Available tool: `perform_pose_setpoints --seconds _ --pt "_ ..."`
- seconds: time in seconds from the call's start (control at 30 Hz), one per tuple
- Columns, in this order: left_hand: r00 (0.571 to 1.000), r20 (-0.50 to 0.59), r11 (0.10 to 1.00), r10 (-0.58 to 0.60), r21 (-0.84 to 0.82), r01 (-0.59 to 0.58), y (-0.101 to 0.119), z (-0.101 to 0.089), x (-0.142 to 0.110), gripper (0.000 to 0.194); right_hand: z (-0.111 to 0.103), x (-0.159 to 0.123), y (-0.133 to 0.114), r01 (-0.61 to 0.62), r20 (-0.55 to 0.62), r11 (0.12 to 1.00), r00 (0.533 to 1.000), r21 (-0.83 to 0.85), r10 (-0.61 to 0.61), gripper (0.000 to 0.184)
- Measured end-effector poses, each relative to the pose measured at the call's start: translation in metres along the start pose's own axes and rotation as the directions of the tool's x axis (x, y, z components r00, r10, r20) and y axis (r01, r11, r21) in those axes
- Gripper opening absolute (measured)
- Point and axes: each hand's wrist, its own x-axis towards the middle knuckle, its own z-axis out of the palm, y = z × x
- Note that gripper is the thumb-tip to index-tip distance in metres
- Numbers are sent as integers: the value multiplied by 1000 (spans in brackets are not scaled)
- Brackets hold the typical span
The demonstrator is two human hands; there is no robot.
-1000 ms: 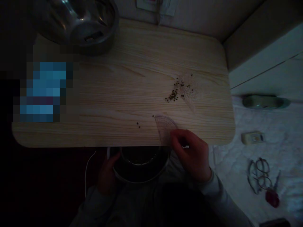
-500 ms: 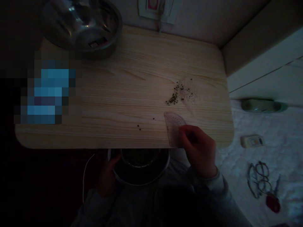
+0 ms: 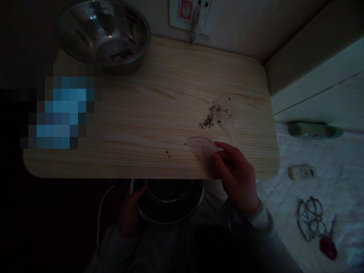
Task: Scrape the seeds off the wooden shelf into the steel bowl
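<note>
My right hand [image 3: 237, 172] pinches a clear plastic protractor [image 3: 203, 146] between thumb and fingers, over the table's front edge. The protractor is tilted, its curved side pointing away from me. Just beyond it lies a small pile of dark green beans or seeds [image 3: 209, 120], partly beside a crumpled clear plastic film [image 3: 227, 113]. A few loose ones [image 3: 167, 153] sit left of the protractor. My left hand [image 3: 132, 208] grips the left rim of a dark round pan [image 3: 167, 212], held below the table edge. What lies inside the pan is too dark to make out.
A large steel bowl [image 3: 105, 38] stands at the back left of the wooden table [image 3: 148, 113]. A blurred-out blue patch [image 3: 65, 113] covers the left side. On the white bedding at right lie a green case [image 3: 314, 130], a small box [image 3: 303, 172] and eyeglasses [image 3: 315, 216].
My right hand has turned and lifted the protractor, swinging its curved edge left toward the loose seeds. My left hand and the pan stay in place. The view has shifted slightly.
</note>
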Motion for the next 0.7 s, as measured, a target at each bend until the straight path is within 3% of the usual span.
perform_pose_setpoints --seconds 0.3,0.7 --pt "997 45 998 60 -2 -60 -23 -5 6 19 2 6 -2 63 51 997 997 -51 -60 25" --pt "997 49 998 59 6 -59 -12 -6 4 20 13 4 -11 152 126 984 982 -91 -140 25"
